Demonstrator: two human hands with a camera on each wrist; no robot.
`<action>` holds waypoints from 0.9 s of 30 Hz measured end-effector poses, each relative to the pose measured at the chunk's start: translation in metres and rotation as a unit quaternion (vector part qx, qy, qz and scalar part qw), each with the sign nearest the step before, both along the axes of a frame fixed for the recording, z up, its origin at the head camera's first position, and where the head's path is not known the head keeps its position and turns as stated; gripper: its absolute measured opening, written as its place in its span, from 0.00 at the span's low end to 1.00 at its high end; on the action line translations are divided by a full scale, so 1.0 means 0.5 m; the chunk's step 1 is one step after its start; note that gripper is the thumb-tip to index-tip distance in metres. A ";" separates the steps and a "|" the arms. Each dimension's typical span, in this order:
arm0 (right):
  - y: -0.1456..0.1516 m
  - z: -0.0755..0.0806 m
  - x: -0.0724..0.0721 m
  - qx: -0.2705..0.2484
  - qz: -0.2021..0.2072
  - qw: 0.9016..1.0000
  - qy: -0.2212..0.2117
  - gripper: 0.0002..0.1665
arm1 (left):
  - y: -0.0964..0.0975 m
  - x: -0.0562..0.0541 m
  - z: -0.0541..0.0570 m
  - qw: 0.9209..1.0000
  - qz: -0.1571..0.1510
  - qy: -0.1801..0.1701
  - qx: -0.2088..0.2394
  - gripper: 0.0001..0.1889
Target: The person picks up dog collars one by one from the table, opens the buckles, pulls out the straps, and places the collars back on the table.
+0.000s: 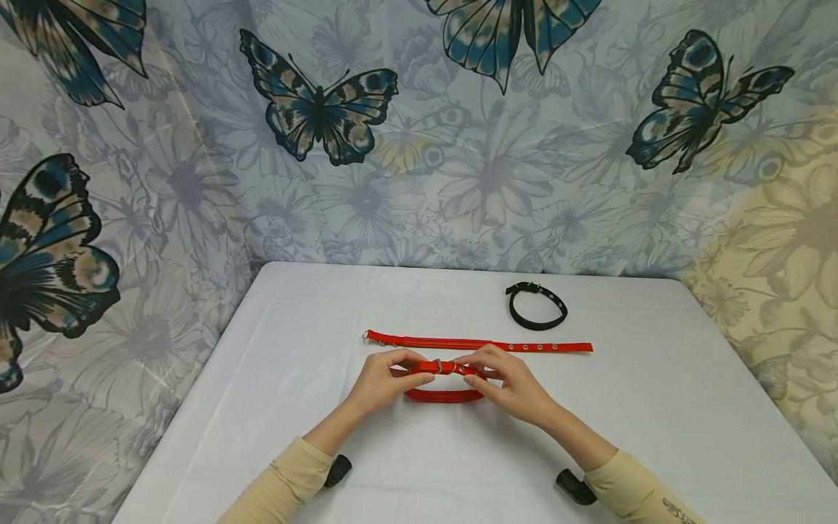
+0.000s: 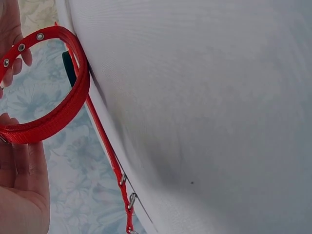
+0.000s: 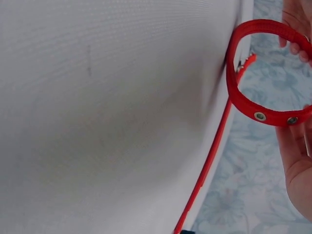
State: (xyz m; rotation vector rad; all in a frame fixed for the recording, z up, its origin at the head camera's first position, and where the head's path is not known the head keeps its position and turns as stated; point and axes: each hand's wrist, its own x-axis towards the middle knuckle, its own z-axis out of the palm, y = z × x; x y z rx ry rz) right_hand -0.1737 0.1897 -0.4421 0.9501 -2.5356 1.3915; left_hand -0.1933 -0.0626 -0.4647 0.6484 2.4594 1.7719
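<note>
Both hands hold a red collar [image 1: 444, 397] bent into a loop above the white table. My left hand [image 1: 382, 380] pinches its left side, close to a metal buckle; my right hand [image 1: 512, 382] pinches the right side. In the left wrist view, metal eyelets run along the upper part of the looped collar [image 2: 73, 105]. Two eyelets also show on the collar [image 3: 234, 83] in the right wrist view. Fingers partly cover the buckle, so how the strap end sits in it cannot be made out. Just behind the hands, a second red collar [image 1: 445, 343] lies stretched out flat.
Farther back on the right, a black collar [image 1: 538, 325] lies in a ring. The white-covered table [image 1: 262, 407] ends at a wall cloth [image 1: 366, 218] printed with butterflies and flowers. A black device [image 1: 576, 487] sits at the right wrist, another [image 1: 337, 471] at the left.
</note>
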 end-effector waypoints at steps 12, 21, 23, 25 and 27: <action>-0.008 -0.024 -0.019 -0.014 -0.034 0.999 -0.017 0.13 | 0.003 0.005 0.001 1.000 -0.003 0.001 0.004 0.10; -0.012 -0.024 -0.018 -0.015 -0.018 1.000 -0.005 0.13 | 0.004 0.007 0.000 1.000 -0.003 0.005 0.001 0.10; -0.012 -0.026 -0.018 -0.011 -0.017 1.000 0.003 0.14 | 0.003 0.007 -0.001 1.000 -0.001 0.005 0.000 0.10; -0.012 -0.028 -0.017 -0.008 -0.017 1.000 0.013 0.15 | 0.002 0.006 -0.002 1.000 0.001 0.005 -0.001 0.10; -0.012 -0.029 -0.017 -0.004 -0.019 1.000 0.025 0.16 | 0.001 0.006 -0.003 1.000 0.002 0.006 -0.002 0.10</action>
